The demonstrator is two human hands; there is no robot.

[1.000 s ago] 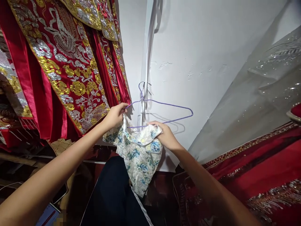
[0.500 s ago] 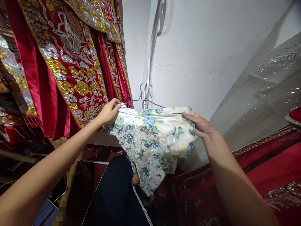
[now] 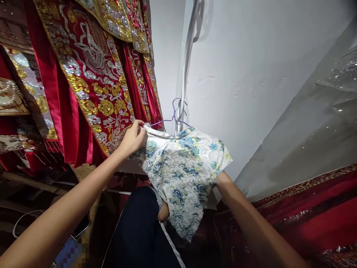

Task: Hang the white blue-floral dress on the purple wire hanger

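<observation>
Grip, left: left hand (image 3: 135,138) pinches the shoulder edge of the floral garment (image 3: 182,175), fingers closed on cloth where it meets the purple wire hanger (image 3: 174,117).
Grip, right: right hand is hidden behind the garment; only the forearm (image 3: 251,219) shows, rising under the hem side. Whether it is clenched or released cannot be told.
Change: half a second ago the right hand held the garment's far shoulder out in plain view, with the cloth stretched wide; a second ago the hanger's wire triangle was bare and the cloth was bunched below it. Now the wire frame is covered and only the hook and a short run of wire show above the collar.
Meaning: judging from how the cloth drapes, the garment now appears to sit on the hanger, both shoulders over the wire, with the left shoulder seam being settled.
Garment position: hanging at centre frame, collar just under the hook, hem falling over the person's dark trousers (image 3: 136,230).
Near left: a cable and a blurred patch low beside the left arm.
Near right: red embroidered fabric (image 3: 306,212) lies below a clear plastic cover (image 3: 312,123).
Far left: red robes with gold and silver embroidery (image 3: 92,74) hang just beside the left hand.
Far: white wall (image 3: 251,56), with a pale conduit (image 3: 186,67) running up behind the hook.
</observation>
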